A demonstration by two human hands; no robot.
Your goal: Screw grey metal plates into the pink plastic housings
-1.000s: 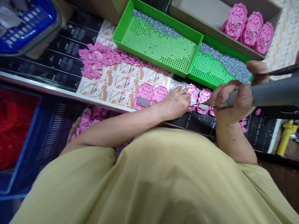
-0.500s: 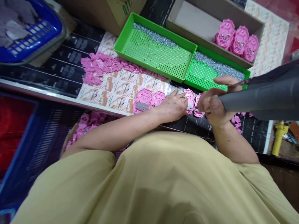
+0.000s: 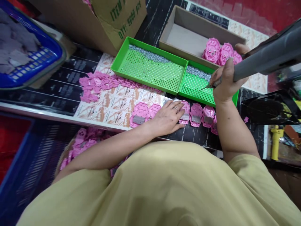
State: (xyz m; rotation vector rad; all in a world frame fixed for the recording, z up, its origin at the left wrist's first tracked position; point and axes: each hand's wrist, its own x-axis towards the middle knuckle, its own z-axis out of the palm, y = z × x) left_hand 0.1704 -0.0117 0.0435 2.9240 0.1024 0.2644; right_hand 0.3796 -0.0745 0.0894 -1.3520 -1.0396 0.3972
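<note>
My right hand [image 3: 227, 83] is wrapped round a long grey power screwdriver [image 3: 265, 56]. Its thin bit [image 3: 204, 88] points left over the smaller green tray [image 3: 180, 91], where a band of small silver screws [image 3: 198, 72] lies along the far side. Fingers outstretched, my left hand [image 3: 167, 118] rests on the row of pink plastic casings at the table's front. Its fingertips touch a pink casing [image 3: 185, 110] with a grey plate. To the right stand more such casings [image 3: 196, 113], the last partly hidden by my right forearm; to the left, two more [image 3: 140, 113].
The larger green tray [image 3: 117, 67] also holds screws. Behind, a cardboard box [image 3: 164, 40] contains stacked pink casings [image 3: 212, 50]. Small pink parts [image 3: 94, 84] lie heaped at the left, near a blue basket [image 3: 53, 53] and a tall carton [image 3: 124, 22]. A yellow tool [image 3: 275, 144] lies right.
My right hand has lifted the screwdriver from the casings to over the smaller screw tray. My left hand has flattened, its fingers now straighter. The view has tilted upward a little.
</note>
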